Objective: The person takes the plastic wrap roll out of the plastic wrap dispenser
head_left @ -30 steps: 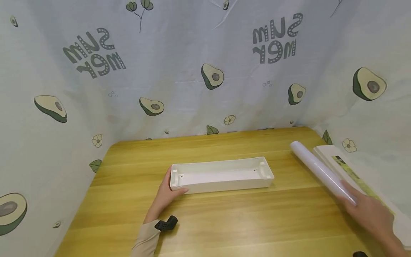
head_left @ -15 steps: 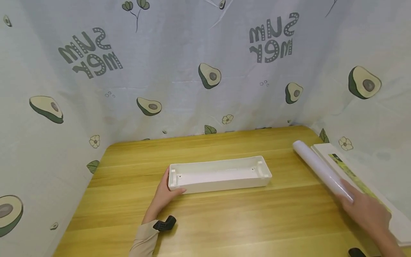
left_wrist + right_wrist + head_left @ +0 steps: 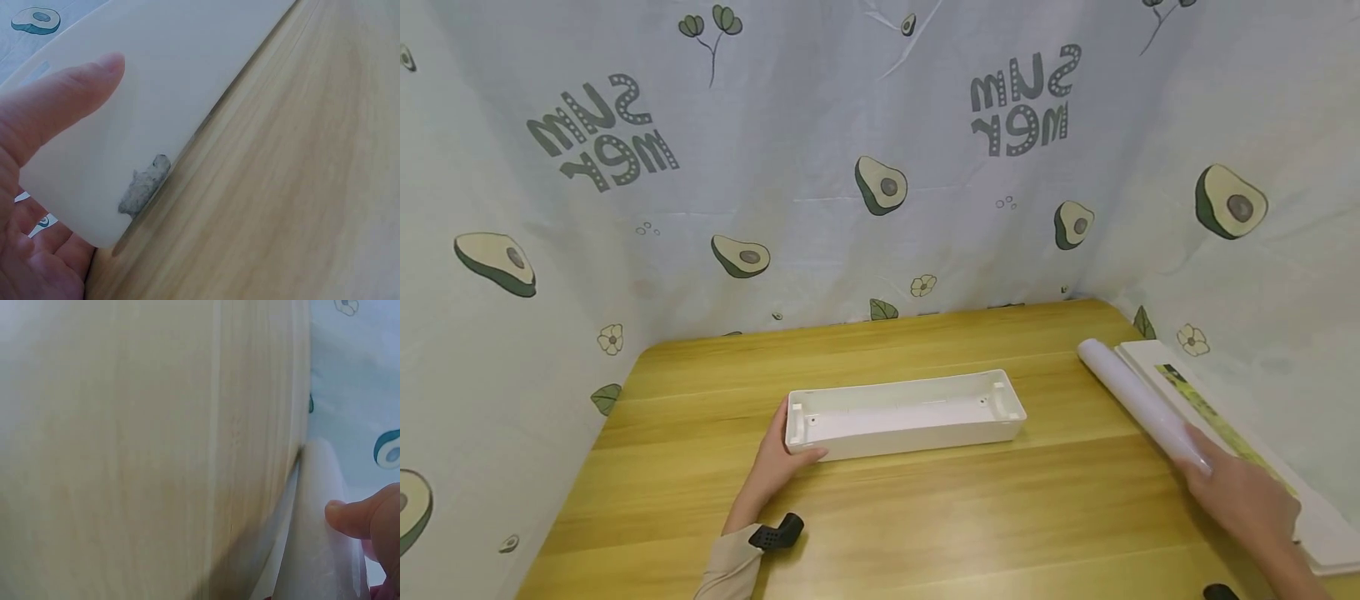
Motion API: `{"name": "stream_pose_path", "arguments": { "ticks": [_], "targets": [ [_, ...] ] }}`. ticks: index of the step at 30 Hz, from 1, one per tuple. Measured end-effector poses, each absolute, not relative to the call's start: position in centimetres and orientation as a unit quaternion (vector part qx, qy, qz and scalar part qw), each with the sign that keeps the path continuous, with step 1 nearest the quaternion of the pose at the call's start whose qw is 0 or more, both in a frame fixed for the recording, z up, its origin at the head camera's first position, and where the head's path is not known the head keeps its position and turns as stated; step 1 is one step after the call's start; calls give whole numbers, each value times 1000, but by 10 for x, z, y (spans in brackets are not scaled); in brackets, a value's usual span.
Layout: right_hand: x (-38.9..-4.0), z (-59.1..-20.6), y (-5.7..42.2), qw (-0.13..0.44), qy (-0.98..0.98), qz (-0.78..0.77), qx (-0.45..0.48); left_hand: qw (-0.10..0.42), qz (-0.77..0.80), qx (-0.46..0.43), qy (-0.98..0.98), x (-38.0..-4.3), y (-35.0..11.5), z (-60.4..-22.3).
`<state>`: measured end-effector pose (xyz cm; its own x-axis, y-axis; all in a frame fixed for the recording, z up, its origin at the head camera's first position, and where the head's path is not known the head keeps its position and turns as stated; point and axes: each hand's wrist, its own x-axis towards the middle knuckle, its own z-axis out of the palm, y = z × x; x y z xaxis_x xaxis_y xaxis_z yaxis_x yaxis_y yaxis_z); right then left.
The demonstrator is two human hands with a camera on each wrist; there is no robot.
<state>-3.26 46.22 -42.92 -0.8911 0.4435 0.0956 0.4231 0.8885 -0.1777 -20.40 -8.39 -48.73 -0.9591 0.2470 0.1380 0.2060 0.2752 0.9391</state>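
A long, open white plastic box (image 3: 902,437) stands on the wooden table, its two ends fitted with small raised holders. My left hand (image 3: 775,461) grips its left end, thumb on the near wall and fingers round the far side; in the left wrist view the thumb (image 3: 69,94) lies on the white wall, above a grey smudge (image 3: 145,187) near the bottom edge. At the right, my right hand (image 3: 1243,492) holds the near end of a roll of clear plastic film (image 3: 1138,400). The right wrist view shows the thumb (image 3: 353,515) on the roll (image 3: 319,531).
A flat white carton (image 3: 1187,404) with a green-yellow label lies along the table's right edge, beside the film roll. Printed avocado cloth (image 3: 820,183) hangs behind and at both sides. The wooden table (image 3: 970,517) spreads between the hands.
The whole head view has shifted slightly, so things sit a little further left. Both hands keep their holds on the box and the roll, with little movement of either.
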Motion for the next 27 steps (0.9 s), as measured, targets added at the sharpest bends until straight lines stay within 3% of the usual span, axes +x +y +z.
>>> {"name": "stream_pose_path", "arguments": {
  "ticks": [5,14,27],
  "targets": [
    [-34,-431,461,66,-969,73,-225,-6,570,157,806,-205,-84,-489],
    [-37,-433,462,69,-978,60,-187,44,592,122,796,-203,-84,-476],
    [-40,-438,462,88,-980,45,-170,42,594,124,794,-206,-84,-483]
  ]
}}
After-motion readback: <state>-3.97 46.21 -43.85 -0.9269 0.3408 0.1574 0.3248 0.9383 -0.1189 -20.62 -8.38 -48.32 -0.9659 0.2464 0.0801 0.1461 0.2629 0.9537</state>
